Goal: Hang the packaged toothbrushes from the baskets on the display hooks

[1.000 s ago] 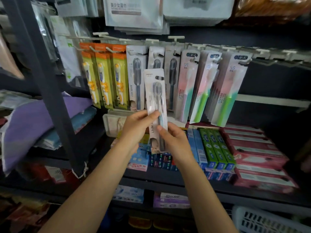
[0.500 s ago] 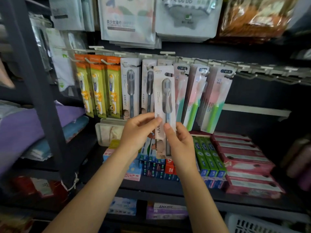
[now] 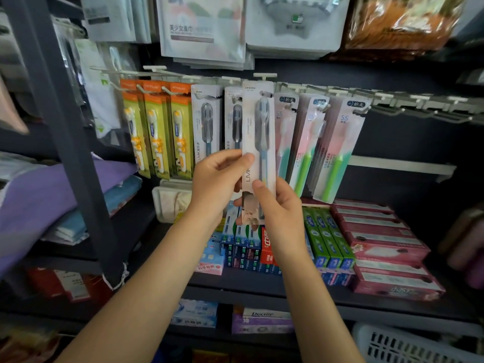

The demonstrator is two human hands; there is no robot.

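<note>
Toothbrush pack [image 3: 258, 142], long, flat and shiny, stands upright between both hands, up at the row of hooks [image 3: 264, 76]. Its top hole is blurry, so I cannot tell if it is on a hook. The left hand [image 3: 218, 184] pinches its left edge with thumb and curled fingers. The right hand [image 3: 277, 208] pinches lower down, and hides the pack's bottom corner. Just left of the hands hang more grey packs [image 3: 205, 121]. Right of them hang pink and green ones [image 3: 337, 148]. A white plastic basket [image 3: 408, 347] with slots is cut off at the bottom.
</note>
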